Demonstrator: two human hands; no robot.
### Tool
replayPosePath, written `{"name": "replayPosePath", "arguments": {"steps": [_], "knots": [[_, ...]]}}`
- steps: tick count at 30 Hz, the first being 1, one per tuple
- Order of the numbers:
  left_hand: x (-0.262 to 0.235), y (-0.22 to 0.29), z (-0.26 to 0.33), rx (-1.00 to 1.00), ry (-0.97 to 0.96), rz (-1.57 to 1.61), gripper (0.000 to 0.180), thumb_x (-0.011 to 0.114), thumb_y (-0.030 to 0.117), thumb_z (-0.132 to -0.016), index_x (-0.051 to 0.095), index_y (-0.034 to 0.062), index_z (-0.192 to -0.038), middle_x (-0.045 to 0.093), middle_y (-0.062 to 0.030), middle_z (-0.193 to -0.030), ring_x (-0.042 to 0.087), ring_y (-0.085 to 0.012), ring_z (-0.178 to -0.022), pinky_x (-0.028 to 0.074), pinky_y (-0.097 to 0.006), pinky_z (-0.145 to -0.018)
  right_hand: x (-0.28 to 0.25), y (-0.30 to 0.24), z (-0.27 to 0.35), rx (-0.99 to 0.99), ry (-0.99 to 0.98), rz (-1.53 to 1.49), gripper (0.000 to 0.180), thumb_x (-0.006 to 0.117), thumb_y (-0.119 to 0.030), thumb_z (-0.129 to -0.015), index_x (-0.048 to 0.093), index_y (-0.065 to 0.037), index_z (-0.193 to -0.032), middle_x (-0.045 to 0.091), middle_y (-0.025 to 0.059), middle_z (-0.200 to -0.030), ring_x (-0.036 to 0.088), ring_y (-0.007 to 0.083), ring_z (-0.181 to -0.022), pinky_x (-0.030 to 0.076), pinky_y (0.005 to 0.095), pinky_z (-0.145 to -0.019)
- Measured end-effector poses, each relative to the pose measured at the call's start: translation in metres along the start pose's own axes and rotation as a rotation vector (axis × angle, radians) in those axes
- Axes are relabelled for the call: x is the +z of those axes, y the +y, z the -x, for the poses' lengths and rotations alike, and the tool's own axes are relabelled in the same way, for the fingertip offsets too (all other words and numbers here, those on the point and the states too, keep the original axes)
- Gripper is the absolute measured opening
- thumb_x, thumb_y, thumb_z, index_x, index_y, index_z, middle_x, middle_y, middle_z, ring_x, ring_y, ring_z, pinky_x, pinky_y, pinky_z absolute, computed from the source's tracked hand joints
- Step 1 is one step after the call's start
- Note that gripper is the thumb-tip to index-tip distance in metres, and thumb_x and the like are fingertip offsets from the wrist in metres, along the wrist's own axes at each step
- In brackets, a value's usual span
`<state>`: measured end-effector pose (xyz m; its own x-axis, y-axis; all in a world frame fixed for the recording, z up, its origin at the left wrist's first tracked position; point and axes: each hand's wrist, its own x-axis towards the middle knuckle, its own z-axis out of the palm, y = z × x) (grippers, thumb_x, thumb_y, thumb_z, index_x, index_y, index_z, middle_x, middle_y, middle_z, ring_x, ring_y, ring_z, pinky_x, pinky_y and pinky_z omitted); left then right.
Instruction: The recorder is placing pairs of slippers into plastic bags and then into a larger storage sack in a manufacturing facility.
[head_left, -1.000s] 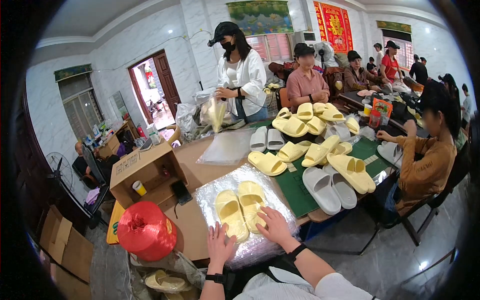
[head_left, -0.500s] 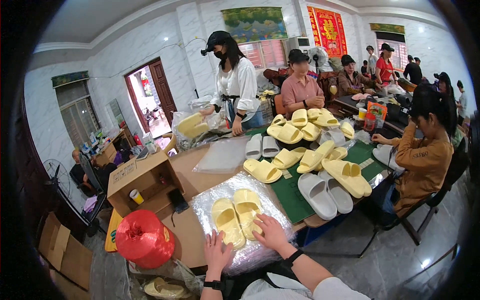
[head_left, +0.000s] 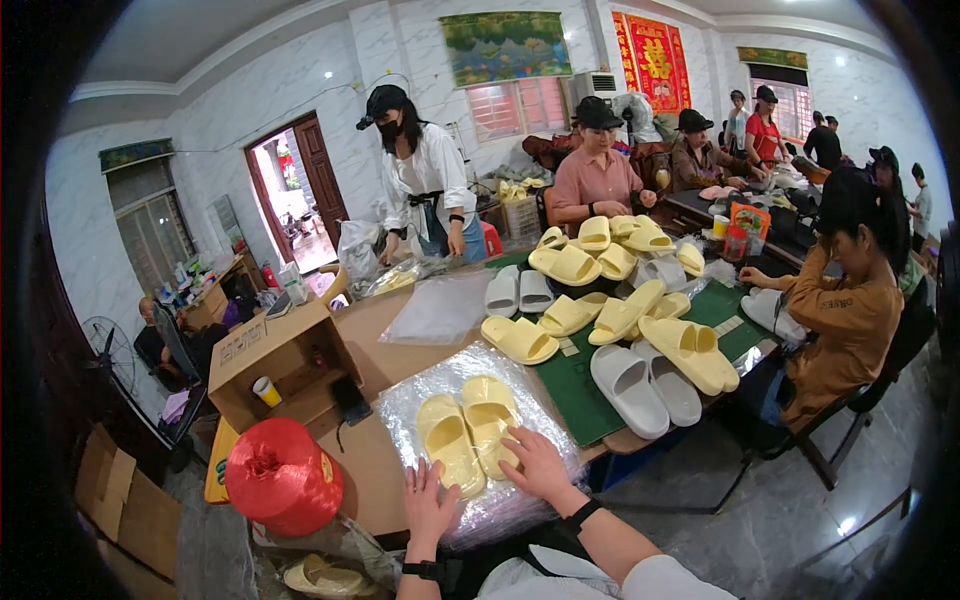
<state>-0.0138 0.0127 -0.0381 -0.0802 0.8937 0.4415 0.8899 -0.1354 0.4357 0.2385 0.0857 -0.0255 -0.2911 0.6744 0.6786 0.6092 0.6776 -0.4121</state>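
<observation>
A pair of pale yellow slippers lies side by side on a stack of clear plastic bags in front of me. The slippers look glossy, as if under clear film; whether they are inside a bag I cannot tell for sure. My left hand rests with fingers spread at the heel of the left slipper, on the plastic. My right hand lies with fingers stretched out against the right slipper's outer side. Neither hand grips anything.
A pile of yellow slippers and grey slippers covers the green mat to the right. On the left are a red twine roll, an open cardboard box and a phone. Co-workers sit and stand around.
My hands stay almost still beside the slippers. The standing co-worker has lowered the yellow slippers to the table's far edge and shifted left. The view has moved slightly.
</observation>
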Motion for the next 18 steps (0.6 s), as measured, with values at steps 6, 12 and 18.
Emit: {"name": "replayPosePath", "arguments": {"steps": [6, 12, 18], "knots": [[0.0001, -0.0020, 0.0008, 0.010, 0.010, -0.013, 0.064, 0.070, 0.039, -0.086, 0.053, 0.0148, -0.143, 0.044, -0.0236, -0.151, 0.035, -0.0480, -0.141, 0.028, -0.055, -0.116, 0.0027, -0.0005, -0.0008, 0.006, -0.018, 0.027, 0.044, 0.065, -0.036, -0.092, 0.063, -0.008, -0.126, 0.058, 0.0144, -0.138, 0.051, 0.0331, -0.130, 0.039, 0.0442, -0.108], [-0.0033, 0.0030, 0.0000, 0.008, 0.014, -0.034, 0.063, 0.068, 0.043, -0.088, 0.053, 0.0165, -0.143, 0.045, -0.0225, -0.151, 0.036, -0.0466, -0.141, 0.030, -0.055, -0.115, 0.0028, 0.0014, 0.0005, 0.009, -0.029, 0.016, 0.045, 0.063, -0.038, -0.093, 0.063, -0.007, -0.127, 0.056, 0.0142, -0.140, 0.050, 0.0324, -0.132, 0.038, 0.0437, -0.110], [-0.0007, -0.0011, 0.0014, 0.011, 0.024, -0.036, 0.063, 0.067, 0.045, -0.089, 0.053, 0.0172, -0.143, 0.045, -0.0218, -0.151, 0.037, -0.0467, -0.140, 0.031, -0.055, -0.115, 0.0029, -0.0008, -0.0002, 0.005, -0.016, 0.016, 0.045, 0.065, -0.036, -0.091, 0.063, -0.008, -0.126, 0.057, 0.0139, -0.138, 0.051, 0.0341, -0.129, 0.039, 0.0453, -0.109]]}}
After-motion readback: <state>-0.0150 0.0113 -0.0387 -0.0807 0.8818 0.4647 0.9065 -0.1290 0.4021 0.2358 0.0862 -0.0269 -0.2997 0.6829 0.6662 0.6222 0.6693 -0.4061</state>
